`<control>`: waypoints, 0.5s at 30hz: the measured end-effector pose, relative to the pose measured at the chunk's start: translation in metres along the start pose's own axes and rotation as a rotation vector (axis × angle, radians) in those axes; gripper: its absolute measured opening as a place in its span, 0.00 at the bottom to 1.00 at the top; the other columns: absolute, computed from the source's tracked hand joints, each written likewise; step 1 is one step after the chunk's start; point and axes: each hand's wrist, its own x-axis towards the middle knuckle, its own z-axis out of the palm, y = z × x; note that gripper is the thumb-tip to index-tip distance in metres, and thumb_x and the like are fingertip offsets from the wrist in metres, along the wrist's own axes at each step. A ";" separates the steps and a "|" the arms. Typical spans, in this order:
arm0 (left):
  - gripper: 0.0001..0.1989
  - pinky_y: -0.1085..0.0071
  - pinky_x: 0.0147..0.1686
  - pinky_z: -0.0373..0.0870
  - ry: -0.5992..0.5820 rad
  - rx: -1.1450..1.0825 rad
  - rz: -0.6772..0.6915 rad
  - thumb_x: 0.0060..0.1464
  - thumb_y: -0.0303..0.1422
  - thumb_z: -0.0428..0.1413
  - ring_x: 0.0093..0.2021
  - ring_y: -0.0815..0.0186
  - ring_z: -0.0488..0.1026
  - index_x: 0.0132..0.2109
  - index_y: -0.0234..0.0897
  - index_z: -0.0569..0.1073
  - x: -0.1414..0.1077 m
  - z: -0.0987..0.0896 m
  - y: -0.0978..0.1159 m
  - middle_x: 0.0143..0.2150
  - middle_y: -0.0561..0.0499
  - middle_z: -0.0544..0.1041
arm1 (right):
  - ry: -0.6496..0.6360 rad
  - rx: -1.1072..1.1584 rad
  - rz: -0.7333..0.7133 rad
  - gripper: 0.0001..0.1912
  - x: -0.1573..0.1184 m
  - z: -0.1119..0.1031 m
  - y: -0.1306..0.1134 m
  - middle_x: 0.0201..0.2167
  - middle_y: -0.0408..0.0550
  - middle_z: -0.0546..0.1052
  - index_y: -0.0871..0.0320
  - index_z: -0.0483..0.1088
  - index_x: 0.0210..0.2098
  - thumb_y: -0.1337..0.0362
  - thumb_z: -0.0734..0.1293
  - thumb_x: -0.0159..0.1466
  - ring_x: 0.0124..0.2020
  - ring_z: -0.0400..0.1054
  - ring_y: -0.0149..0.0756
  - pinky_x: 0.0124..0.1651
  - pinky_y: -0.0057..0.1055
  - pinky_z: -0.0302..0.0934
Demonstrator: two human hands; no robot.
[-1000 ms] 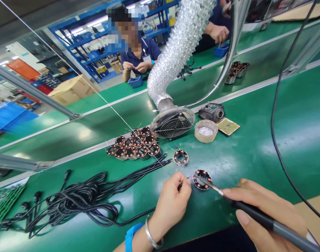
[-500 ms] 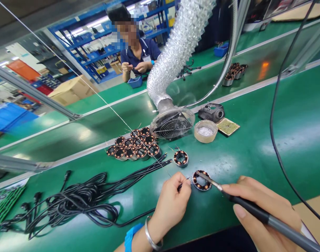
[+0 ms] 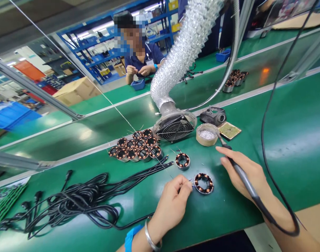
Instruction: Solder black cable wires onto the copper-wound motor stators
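My left hand [image 3: 174, 197] is closed in a pinch on the end of a black cable [image 3: 139, 221], whose thin leads meet the edge of a copper-wound motor stator [image 3: 203, 191] on the green bench. My right hand [image 3: 248, 171] grips a soldering iron [image 3: 241, 176] like a pen. Its tip reaches the rim of a round tub [image 3: 206, 140] holding silvery bits. A second stator [image 3: 182, 167] sits just behind the first. From the upper left a thin pale strand [image 3: 115, 106] slants down towards my left hand; whether my fingers hold it, I cannot tell.
Several stators [image 3: 132, 153] stand grouped at the back, beside a fume fan [image 3: 174, 127] on a silver duct [image 3: 185, 49]. Coiled black cables [image 3: 78, 199] lie left. A yellowish pad [image 3: 229, 130] and dark iron holder [image 3: 213, 115] flank the tub. A co-worker [image 3: 141, 57] sits opposite.
My right hand has drawn the soldering iron off the stator and moved it back to the tub. My left hand keeps its pinch beside the stator. The view has shifted slightly.
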 end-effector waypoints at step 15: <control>0.19 0.76 0.24 0.50 0.019 -0.222 -0.150 0.43 0.45 0.66 0.23 0.74 0.55 0.30 0.31 0.74 0.006 -0.014 0.000 0.21 0.57 0.64 | -0.175 0.335 -0.146 0.14 -0.020 0.028 -0.048 0.33 0.47 0.74 0.57 0.67 0.47 0.77 0.63 0.64 0.33 0.62 0.36 0.36 0.34 0.61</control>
